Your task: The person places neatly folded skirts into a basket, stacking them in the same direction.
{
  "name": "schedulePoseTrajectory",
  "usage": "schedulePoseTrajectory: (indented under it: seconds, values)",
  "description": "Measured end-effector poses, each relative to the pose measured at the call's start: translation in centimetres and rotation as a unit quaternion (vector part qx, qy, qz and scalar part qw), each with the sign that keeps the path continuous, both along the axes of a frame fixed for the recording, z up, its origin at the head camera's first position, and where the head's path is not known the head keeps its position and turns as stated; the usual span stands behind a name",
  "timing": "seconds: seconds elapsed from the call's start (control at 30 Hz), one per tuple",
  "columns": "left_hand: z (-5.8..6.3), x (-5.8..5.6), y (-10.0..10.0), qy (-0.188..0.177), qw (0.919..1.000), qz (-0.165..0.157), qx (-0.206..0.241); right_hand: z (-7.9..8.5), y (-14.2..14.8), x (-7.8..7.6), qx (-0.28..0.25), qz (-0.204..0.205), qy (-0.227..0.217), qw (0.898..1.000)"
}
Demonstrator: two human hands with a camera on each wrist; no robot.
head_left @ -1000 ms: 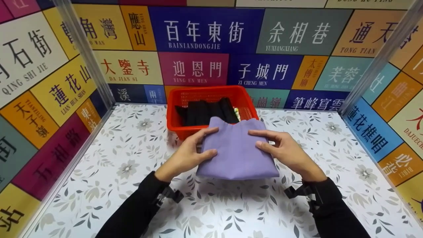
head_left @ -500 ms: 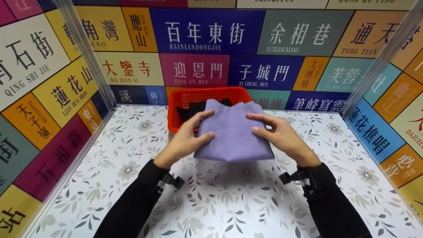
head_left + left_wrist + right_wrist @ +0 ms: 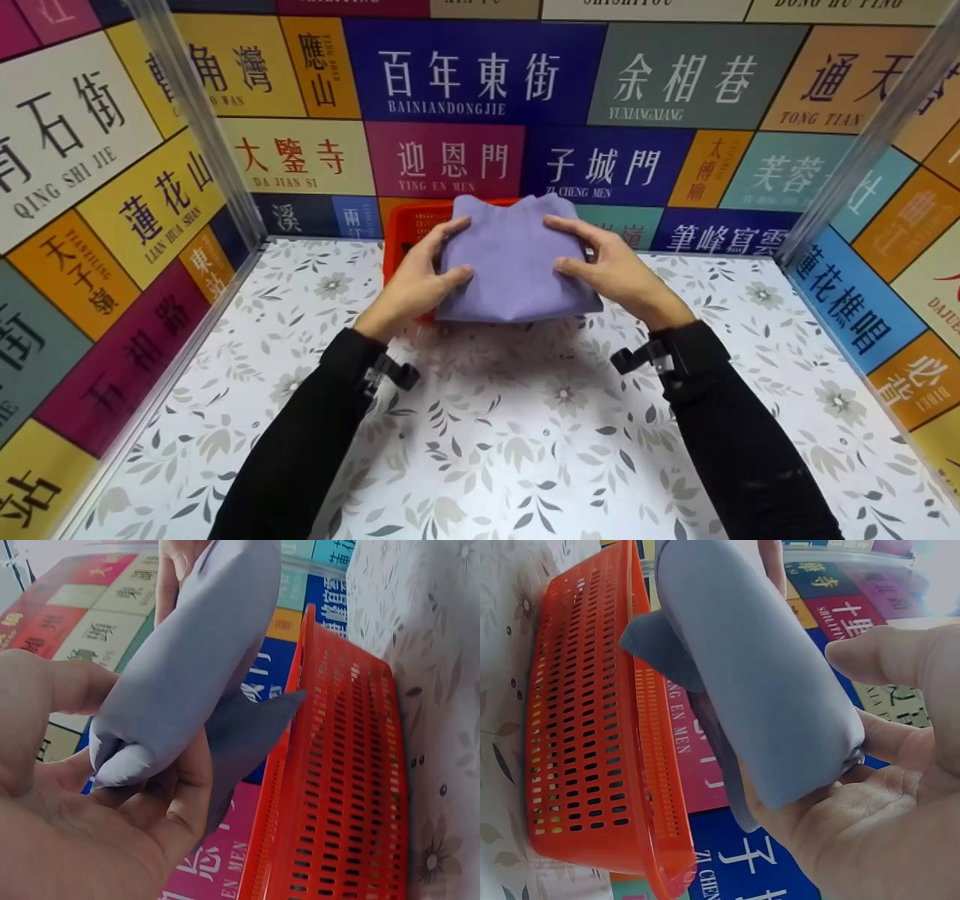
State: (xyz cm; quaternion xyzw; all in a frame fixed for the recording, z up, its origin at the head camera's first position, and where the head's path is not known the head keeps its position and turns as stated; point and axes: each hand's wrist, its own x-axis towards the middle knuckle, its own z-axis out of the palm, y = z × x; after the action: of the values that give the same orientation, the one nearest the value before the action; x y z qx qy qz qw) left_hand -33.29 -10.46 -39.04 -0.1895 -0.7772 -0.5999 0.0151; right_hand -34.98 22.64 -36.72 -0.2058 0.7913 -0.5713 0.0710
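Both hands hold a folded purple cloth [image 3: 514, 262] above the red basket [image 3: 420, 214]. My left hand [image 3: 416, 281] grips its left side, thumb on the near face and fingers around the edge. On the opposite side my right hand [image 3: 619, 274] grips it likewise. In the left wrist view the cloth [image 3: 180, 652] looks thick and rolled at its end. A darker pointed flap [image 3: 251, 727] shows beneath, by the basket's rim; whether it belongs to the same cloth I cannot tell. The cloth hides most of the basket and its contents in the head view.
The white table [image 3: 525, 450] has a grey leaf and flower print. Colourful panels with Chinese lettering [image 3: 480, 67] wall it at the back and both sides. The slotted basket side [image 3: 592, 705] stands near the back wall.
Both hands have carried the purple cloth forward and slightly left, from in front of the basket to above it. The black cloths in the basket are now almost wholly covered from view.
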Motion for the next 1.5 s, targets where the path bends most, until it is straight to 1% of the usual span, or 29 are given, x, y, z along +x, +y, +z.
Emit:
schedulePoseTrajectory:
  seconds: [0.07,0.17,0.3,0.5,0.67,0.8,0.87,1.07,1.2,1.27,1.33,1.43,1.5]
  values:
    - [0.1,-0.7,-0.1,0.001,1.0000,0.003,-0.004,0.1,-0.3,-0.7,-0.004,0.003,-0.005,1.000]
    - [0.2,-1.6,-0.2,-0.002,1.0000,0.005,0.004,0.1,-0.7,-1.8,-0.008,0.007,-0.010,1.000]
    - [0.4,-2.9,-0.3,0.009,0.9999,0.009,0.009,0.0,-1.3,-3.6,0.002,0.007,0.000,1.000]
    - [0.1,-4.6,-0.3,0.010,0.9993,0.034,-0.006,-0.6,-2.4,-5.8,0.019,-0.003,0.016,1.000]
    - [-0.5,-5.6,0.0,0.008,0.9987,0.049,-0.009,-1.4,-3.3,-7.1,0.023,-0.011,0.018,1.000]
    - [-1.3,-6.2,0.1,0.017,0.9981,0.059,-0.008,-2.3,-3.9,-7.9,0.030,-0.018,0.024,0.999]
    - [-1.7,-6.6,0.0,0.023,0.9974,0.067,-0.014,-2.6,-4.2,-8.2,0.035,-0.020,0.027,0.999]
    - [-2.6,-7.0,-0.3,0.035,0.9928,0.102,-0.054,-3.4,-4.9,-8.6,0.056,-0.016,0.028,0.998]
    - [-3.1,-7.1,-0.4,0.025,0.9903,0.109,-0.082,-3.9,-4.9,-9.0,0.088,-0.018,0.044,0.995]
    - [-3.2,-7.1,-0.5,0.017,0.9875,0.111,-0.111,-4.2,-4.7,-9.1,0.109,-0.019,0.053,0.992]
    - [-3.2,-7.0,-0.6,0.011,0.9806,0.119,-0.155,-4.5,-4.5,-9.2,0.134,-0.020,0.060,0.989]
    - [-3.2,-6.8,-0.9,0.016,0.9638,0.137,-0.228,-5.0,-4.1,-9.4,0.176,-0.032,0.074,0.981]
    - [-3.3,-6.6,-1.1,0.021,0.9521,0.152,-0.265,-5.2,-3.8,-9.4,0.196,-0.042,0.081,0.976]
